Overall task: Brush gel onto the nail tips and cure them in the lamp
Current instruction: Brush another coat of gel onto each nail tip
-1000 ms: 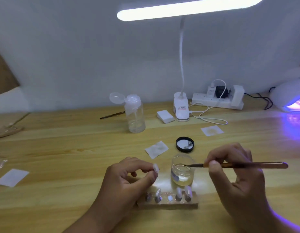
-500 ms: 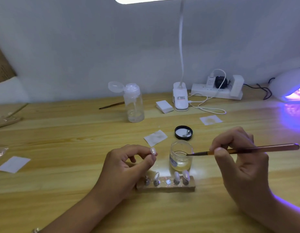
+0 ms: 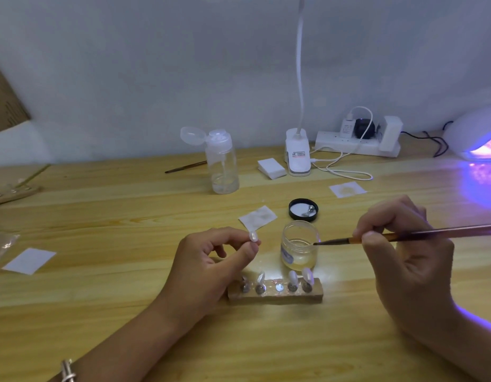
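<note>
Pale wood with long yellow grain forms the table, which runs back to a plain white wall. A small glass jar of clear gel stands open near the front. Just left of the jar, the left hand pinches one nail tip between thumb and forefinger, raised off the wood. Right of the jar, the right hand grips a brush lying level, its bristles at the jar's right rim. Directly in front of the jar sits a wooden block with more tips standing on its studs. Just behind the jar lie its black lid and a used wipe. Further behind and to the left stands a clear bottle with its cap flipped open. Behind the jar at the wall are a white clip base and a power strip. Far right of the jar the curing lamp glows purple and throws violet light over the wood. Well left of the jar lies a white paper square.
</note>
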Action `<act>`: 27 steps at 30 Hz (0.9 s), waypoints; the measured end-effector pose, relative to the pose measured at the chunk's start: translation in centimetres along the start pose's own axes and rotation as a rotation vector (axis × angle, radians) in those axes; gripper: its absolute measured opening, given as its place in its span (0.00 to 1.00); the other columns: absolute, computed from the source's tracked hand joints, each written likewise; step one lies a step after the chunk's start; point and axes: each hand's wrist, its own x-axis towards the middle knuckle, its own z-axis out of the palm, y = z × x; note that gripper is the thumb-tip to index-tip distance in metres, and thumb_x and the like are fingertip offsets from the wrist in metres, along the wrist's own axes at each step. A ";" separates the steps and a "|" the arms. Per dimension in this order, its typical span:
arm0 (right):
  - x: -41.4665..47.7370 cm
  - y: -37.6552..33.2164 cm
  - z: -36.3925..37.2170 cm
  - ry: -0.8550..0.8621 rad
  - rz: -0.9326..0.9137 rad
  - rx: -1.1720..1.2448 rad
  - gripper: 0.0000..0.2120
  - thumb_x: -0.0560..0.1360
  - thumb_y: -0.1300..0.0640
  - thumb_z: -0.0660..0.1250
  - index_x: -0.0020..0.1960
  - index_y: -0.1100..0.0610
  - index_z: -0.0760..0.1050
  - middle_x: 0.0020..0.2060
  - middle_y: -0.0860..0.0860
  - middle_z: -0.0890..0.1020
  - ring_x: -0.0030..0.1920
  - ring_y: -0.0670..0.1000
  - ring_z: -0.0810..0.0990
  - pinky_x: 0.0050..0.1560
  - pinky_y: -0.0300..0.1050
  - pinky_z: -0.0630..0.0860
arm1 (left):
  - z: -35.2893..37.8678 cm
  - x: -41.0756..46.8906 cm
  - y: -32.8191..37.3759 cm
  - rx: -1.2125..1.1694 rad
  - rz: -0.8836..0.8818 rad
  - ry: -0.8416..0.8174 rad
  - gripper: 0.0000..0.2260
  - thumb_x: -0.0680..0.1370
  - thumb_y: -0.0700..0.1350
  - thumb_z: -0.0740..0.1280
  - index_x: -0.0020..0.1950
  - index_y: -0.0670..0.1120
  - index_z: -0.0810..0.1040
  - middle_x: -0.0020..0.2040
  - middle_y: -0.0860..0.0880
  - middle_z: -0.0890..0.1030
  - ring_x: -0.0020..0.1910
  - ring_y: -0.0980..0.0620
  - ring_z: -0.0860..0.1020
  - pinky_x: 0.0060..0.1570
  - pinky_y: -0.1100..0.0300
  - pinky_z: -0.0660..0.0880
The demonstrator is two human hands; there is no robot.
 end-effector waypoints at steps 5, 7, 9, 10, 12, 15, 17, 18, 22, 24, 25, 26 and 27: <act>0.0 0.3 0.2 -0.009 0.013 -0.042 0.07 0.72 0.57 0.59 0.36 0.55 0.72 0.35 0.52 0.76 0.41 0.56 0.72 0.50 0.42 0.65 | -0.1 0.0 -0.1 0.001 0.011 -0.015 0.03 0.73 0.41 0.75 0.42 0.49 0.87 0.40 0.52 0.86 0.36 0.63 0.76 0.40 0.64 0.70; -0.1 0.3 0.2 -0.016 0.002 -0.040 0.07 0.71 0.58 0.59 0.35 0.55 0.71 0.34 0.51 0.76 0.40 0.56 0.72 0.50 0.42 0.65 | -0.1 0.0 -0.1 -0.014 0.014 -0.011 0.02 0.72 0.43 0.77 0.42 0.50 0.87 0.40 0.51 0.86 0.35 0.62 0.75 0.39 0.64 0.70; 0.0 0.2 -0.1 0.006 -0.007 -0.026 0.07 0.71 0.59 0.59 0.35 0.56 0.71 0.33 0.51 0.75 0.40 0.55 0.72 0.50 0.40 0.64 | -0.1 0.0 -0.1 -0.029 0.022 -0.007 0.02 0.70 0.46 0.75 0.42 0.51 0.87 0.40 0.51 0.86 0.35 0.62 0.75 0.39 0.63 0.70; 0.0 0.0 -0.1 0.021 -0.011 -0.020 0.07 0.71 0.59 0.59 0.36 0.56 0.72 0.34 0.50 0.75 0.40 0.54 0.72 0.50 0.40 0.64 | -0.1 0.0 -0.1 -0.027 0.031 -0.008 0.03 0.70 0.47 0.74 0.42 0.51 0.87 0.40 0.51 0.86 0.35 0.61 0.75 0.39 0.62 0.70; -0.2 -0.3 0.0 0.024 -0.031 0.009 0.06 0.73 0.58 0.59 0.38 0.54 0.73 0.36 0.45 0.75 0.42 0.49 0.73 0.50 0.44 0.65 | 0.0 0.0 -0.2 -0.016 0.057 -0.014 0.03 0.70 0.47 0.74 0.42 0.52 0.87 0.40 0.52 0.86 0.38 0.60 0.77 0.40 0.60 0.71; -0.9 -1.2 0.6 -0.067 -0.090 0.071 0.07 0.75 0.58 0.61 0.49 0.51 0.76 0.41 0.40 0.78 0.45 0.48 0.76 0.50 0.54 0.68 | 0.1 0.1 -0.3 -0.028 0.081 -0.020 0.04 0.70 0.50 0.74 0.42 0.54 0.87 0.41 0.53 0.86 0.43 0.53 0.80 0.40 0.56 0.72; -1.3 -1.6 0.9 -0.139 -0.161 0.045 0.08 0.77 0.56 0.62 0.54 0.51 0.77 0.42 0.40 0.81 0.48 0.50 0.78 0.52 0.55 0.68 | 0.1 0.1 -0.4 -0.029 0.094 -0.025 0.05 0.69 0.52 0.74 0.43 0.54 0.87 0.42 0.53 0.86 0.45 0.51 0.81 0.41 0.56 0.72; -1.3 -1.8 1.1 -0.158 -0.197 0.017 0.07 0.78 0.55 0.63 0.54 0.51 0.78 0.43 0.41 0.83 0.49 0.51 0.79 0.54 0.52 0.68 | 0.1 0.2 -0.5 -0.023 0.102 -0.032 0.04 0.70 0.52 0.74 0.43 0.54 0.87 0.42 0.53 0.86 0.46 0.50 0.81 0.40 0.57 0.72; -1.1 -2.1 1.5 -0.174 -0.233 -0.043 0.06 0.80 0.52 0.62 0.53 0.50 0.77 0.42 0.41 0.84 0.49 0.52 0.79 0.56 0.45 0.66 | 0.2 0.3 -0.6 -0.025 0.128 -0.046 0.04 0.71 0.46 0.74 0.43 0.54 0.86 0.42 0.56 0.86 0.46 0.51 0.80 0.40 0.60 0.72; -1.1 -2.0 1.6 -0.190 -0.225 -0.063 0.07 0.77 0.55 0.62 0.52 0.50 0.78 0.42 0.41 0.83 0.50 0.49 0.78 0.56 0.45 0.66 | 0.2 0.3 -0.7 -0.035 0.130 -0.044 0.05 0.71 0.45 0.74 0.43 0.55 0.86 0.43 0.57 0.86 0.46 0.52 0.80 0.40 0.60 0.71; -1.1 -2.0 1.6 -0.197 -0.220 -0.068 0.07 0.76 0.56 0.62 0.51 0.51 0.78 0.42 0.41 0.82 0.51 0.48 0.77 0.56 0.44 0.66 | 0.2 0.3 -0.7 -0.039 0.128 -0.041 0.05 0.71 0.45 0.74 0.43 0.56 0.86 0.42 0.57 0.85 0.46 0.53 0.80 0.40 0.61 0.71; -1.2 -2.0 1.6 -0.204 -0.213 -0.076 0.08 0.76 0.56 0.62 0.49 0.52 0.79 0.42 0.42 0.82 0.51 0.47 0.77 0.56 0.43 0.67 | 0.2 0.4 -0.7 -0.042 0.127 -0.043 0.05 0.71 0.46 0.74 0.43 0.57 0.86 0.42 0.58 0.85 0.45 0.53 0.79 0.40 0.61 0.70; -1.2 -2.1 1.6 -0.207 -0.205 -0.084 0.08 0.76 0.56 0.62 0.48 0.53 0.80 0.42 0.42 0.81 0.51 0.47 0.76 0.56 0.43 0.67 | 0.2 0.4 -0.7 -0.043 0.129 -0.047 0.05 0.71 0.47 0.74 0.43 0.57 0.86 0.42 0.58 0.85 0.45 0.54 0.79 0.40 0.62 0.70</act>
